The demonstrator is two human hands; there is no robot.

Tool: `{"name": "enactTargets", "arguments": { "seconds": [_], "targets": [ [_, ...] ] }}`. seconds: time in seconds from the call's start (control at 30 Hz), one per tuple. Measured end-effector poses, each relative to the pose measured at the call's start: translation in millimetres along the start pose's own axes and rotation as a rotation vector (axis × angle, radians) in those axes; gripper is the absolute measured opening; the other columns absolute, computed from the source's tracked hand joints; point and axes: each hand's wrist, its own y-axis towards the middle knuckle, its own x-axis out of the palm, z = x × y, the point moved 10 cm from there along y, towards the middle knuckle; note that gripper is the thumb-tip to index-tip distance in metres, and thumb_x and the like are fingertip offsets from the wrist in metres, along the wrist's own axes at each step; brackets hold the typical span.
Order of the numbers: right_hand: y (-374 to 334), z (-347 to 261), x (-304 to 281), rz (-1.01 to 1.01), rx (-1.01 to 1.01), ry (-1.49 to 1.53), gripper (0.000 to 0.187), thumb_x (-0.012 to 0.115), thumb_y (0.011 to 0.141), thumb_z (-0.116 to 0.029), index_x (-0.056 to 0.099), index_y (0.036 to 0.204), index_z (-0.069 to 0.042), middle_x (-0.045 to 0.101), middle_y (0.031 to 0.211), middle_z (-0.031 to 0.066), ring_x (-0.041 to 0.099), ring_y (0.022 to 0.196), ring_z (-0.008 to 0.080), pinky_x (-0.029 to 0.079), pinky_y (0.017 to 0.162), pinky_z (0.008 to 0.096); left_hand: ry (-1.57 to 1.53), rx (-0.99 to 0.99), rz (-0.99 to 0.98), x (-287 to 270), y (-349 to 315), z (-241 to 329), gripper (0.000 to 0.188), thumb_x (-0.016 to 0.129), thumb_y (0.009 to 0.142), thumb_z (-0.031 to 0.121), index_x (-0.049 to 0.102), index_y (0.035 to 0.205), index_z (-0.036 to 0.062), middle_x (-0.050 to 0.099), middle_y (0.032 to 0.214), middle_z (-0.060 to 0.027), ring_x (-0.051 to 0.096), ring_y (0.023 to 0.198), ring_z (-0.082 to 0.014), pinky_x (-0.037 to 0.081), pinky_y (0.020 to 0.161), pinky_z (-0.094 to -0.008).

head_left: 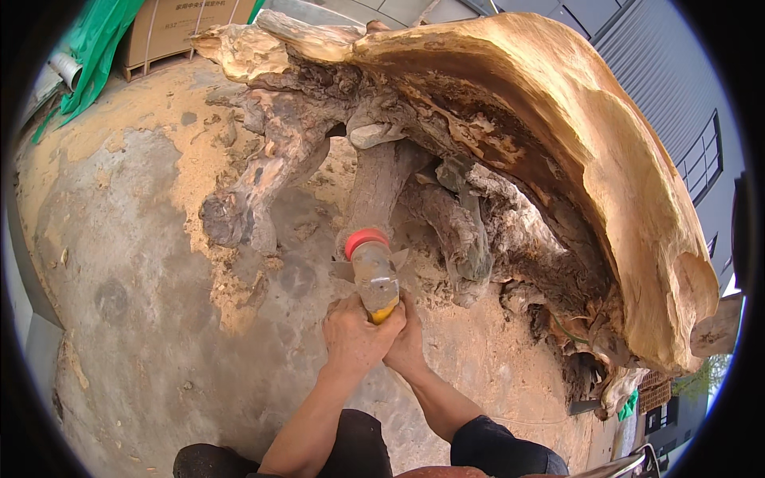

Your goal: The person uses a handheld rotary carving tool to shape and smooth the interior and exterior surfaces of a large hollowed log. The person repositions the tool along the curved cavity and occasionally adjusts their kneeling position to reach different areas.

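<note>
In front of me is a dust-covered power grinder [374, 275] with a grey body, a red ring at its far end and a yellow rear part. My left hand [351, 331] wraps round its rear from the left, and my right hand [409, 338] closes on it from the right. The red end points away from me at the lower part of a rough root leg [374, 187]; whether it touches the wood I cannot tell. That leg belongs to a large carved root piece [550, 72] with a smooth, pale curved top and gnarled, darker roots beneath.
Another thick root leg [247, 199] stands on the left. Sawdust [231, 295] lies over the grey concrete floor [119, 239]. At the back left are a cardboard box [171, 28] on a pallet and a green sheet [100, 60]. A grey building wall [661, 60] rises behind at right.
</note>
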Motion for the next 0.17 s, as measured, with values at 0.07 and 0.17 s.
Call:
{"name": "enactTargets", "arguments": {
  "seconds": [0.07,0.17],
  "targets": [
    [4,4,-18,0.065,-0.020,-0.010,0.061,0.079,0.083,-0.011,0.050,0.135,0.003,0.068,0.117,0.0177,0.068,0.109,0.0255,0.053,0.093,0.0379,0.004,0.080,-0.003,12,6,17,0.040,0.079,0.074,0.034,0.072,0.090,-0.0019,0.073,0.086,-0.0237,0.072,0.082,-0.0394,0.054,0.086,-0.0476],
    [11,18,-36,0.030,0.115,0.013,0.062,0.079,0.083,-0.011,0.049,0.136,0.002,0.067,0.119,0.0179,0.068,0.108,0.0255,0.053,0.093,0.0370,0.004,0.310,0.088,13,10,54,0.026,0.079,0.076,0.026,0.073,0.087,0.0025,0.074,0.081,-0.0203,0.073,0.079,-0.0381,0.057,0.078,-0.0451]
  ]
}}
